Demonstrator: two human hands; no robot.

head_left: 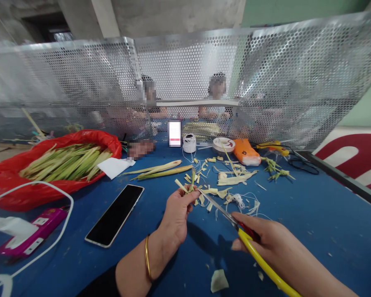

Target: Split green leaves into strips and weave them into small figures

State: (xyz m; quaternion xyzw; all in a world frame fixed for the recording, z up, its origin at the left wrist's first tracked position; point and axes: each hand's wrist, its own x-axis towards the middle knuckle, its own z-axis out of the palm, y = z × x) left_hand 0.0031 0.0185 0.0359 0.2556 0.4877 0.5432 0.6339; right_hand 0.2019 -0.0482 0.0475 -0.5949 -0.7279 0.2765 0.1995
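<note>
My left hand (177, 214) pinches a small piece of woven plant leaf (190, 185), pale green, with strips sticking up from it. In my right hand (262, 237) is a pair of scissors (259, 258) with yellow handles and some red near the pivot. The metal blades point up and left, their tips close to the leaf piece; whether they touch it I cannot tell. Leaf scraps (216, 192) and white thread (238, 201) lie scattered just beyond my hands. Longer leaf strips (160, 170) rest on the blue table behind my left hand.
A red bag (6, 177) of leaves (68, 163) stands at left, near a black phone (116, 214) and a purple power strip (34, 235). Toward the back are a thread spool (189, 144), a tape roll (218, 144) and an orange packet (245, 150). A perforated metal screen (185, 53) separates me from other people.
</note>
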